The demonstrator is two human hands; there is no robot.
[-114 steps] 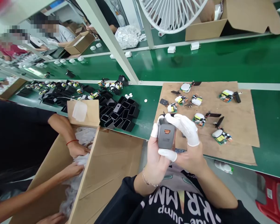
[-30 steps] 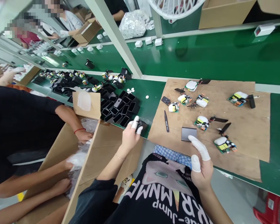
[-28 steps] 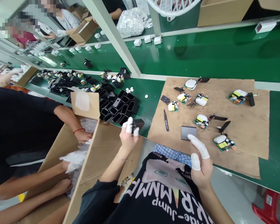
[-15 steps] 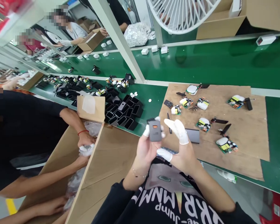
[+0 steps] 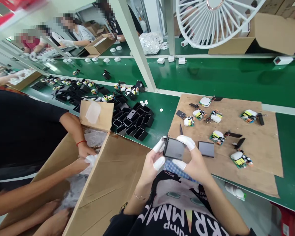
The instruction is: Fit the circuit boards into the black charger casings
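black casing (image 5: 174, 148) lies flat, long axis crosswise, between both hands.

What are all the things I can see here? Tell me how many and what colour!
casing: one, dark grey, held in both hands
second casing: one, dark grey, flat on the cardboard sheet
cardboard sheet: one, brown, on the green bench
circuit boards: about seven, multicoloured, on the sheet
empty shells: a pile, black, left of the sheet
box: one, brown, lower left, a co-worker's hands inside
fan: one, white, top
left hand: white fingertip covers, gripping casing
right hand: same, gripping casing
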